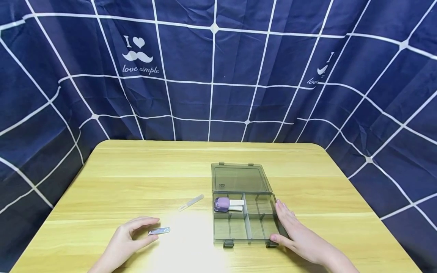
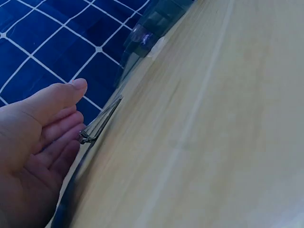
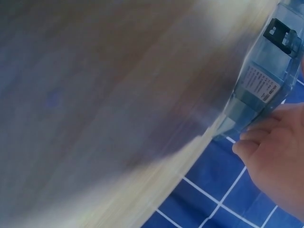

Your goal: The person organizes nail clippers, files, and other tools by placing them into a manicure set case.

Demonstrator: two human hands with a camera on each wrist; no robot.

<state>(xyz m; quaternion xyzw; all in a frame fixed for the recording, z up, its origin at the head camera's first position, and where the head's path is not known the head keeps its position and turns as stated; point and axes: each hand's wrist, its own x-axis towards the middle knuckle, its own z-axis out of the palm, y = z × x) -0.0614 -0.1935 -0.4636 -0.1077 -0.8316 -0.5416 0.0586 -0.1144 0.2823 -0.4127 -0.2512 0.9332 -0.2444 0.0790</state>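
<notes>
Head view is showing the left hand [image 1: 126, 237], thumb and fingers parted loosely around silver nail clippers [image 1: 159, 231] that are lying on the worktop [image 1: 153, 167]; whether they are touching is hard to tell. The right hand [image 1: 300, 236] is gripping nothing, fingers stretching along the right wall of a smoky box [image 1: 238, 229], thumb touching its front corner. Purple bottles [image 1: 222, 204] with white caps are lying in its back left section, a pale flat stick [image 1: 191, 203] resting to the left. Beyond, the hinged lid [image 1: 240, 179] is extending backward; blue gridded cloth [image 1: 191, 100] is hanging behind.
</notes>
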